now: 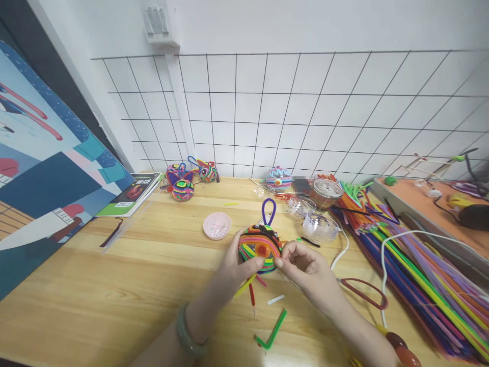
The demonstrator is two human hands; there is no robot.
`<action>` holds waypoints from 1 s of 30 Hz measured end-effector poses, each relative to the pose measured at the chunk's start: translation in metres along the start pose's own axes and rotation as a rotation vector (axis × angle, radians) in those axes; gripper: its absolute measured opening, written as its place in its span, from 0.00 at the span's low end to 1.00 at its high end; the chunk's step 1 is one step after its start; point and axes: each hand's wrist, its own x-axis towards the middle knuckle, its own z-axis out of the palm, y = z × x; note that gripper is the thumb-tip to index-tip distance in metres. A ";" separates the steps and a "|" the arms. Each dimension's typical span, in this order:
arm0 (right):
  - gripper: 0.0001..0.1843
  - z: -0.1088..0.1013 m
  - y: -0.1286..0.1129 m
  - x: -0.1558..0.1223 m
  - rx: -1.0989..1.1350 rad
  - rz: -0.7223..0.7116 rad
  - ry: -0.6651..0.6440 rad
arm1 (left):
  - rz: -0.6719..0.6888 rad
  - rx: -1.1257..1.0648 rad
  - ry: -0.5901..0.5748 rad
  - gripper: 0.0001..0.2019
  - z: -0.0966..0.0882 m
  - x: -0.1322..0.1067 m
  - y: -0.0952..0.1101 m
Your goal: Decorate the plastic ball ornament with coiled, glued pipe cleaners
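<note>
A round ornament wrapped in many-coloured pipe cleaners, with a purple loop on top, is held above the wooden table. My left hand grips its left side, thumb on the front. My right hand pinches its right edge with thumb and forefinger. Yellow and red pipe cleaner ends hang below the ornament. A bent green pipe cleaner and a short white piece lie on the table under my hands.
A small pink dish sits left of the ornament. Clear plastic half-shells and a jar stand behind. A big spread of coloured pipe cleaners fills the right. Finished ornaments and a booklet lie at the back left. Red-handled scissors rest by my right wrist.
</note>
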 end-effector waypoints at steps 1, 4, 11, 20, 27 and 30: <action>0.14 0.000 -0.001 0.000 0.000 0.001 0.000 | 0.000 0.000 -0.001 0.35 0.000 0.000 0.000; 0.15 0.000 -0.002 -0.001 -0.002 0.000 0.002 | 0.002 -0.009 -0.008 0.36 -0.001 0.000 -0.001; 0.16 0.000 0.000 -0.001 -0.001 -0.004 0.008 | 0.001 -0.013 -0.011 0.36 -0.001 0.001 -0.002; 0.15 0.001 -0.002 -0.001 0.011 -0.007 0.005 | -0.002 -0.009 -0.008 0.36 0.000 0.001 -0.001; 0.15 0.000 0.000 -0.002 0.016 0.004 -0.005 | 0.007 -0.009 -0.021 0.35 -0.002 0.001 -0.003; 0.16 0.000 -0.001 -0.002 0.014 0.003 0.000 | 0.005 -0.010 -0.028 0.35 -0.002 0.001 -0.003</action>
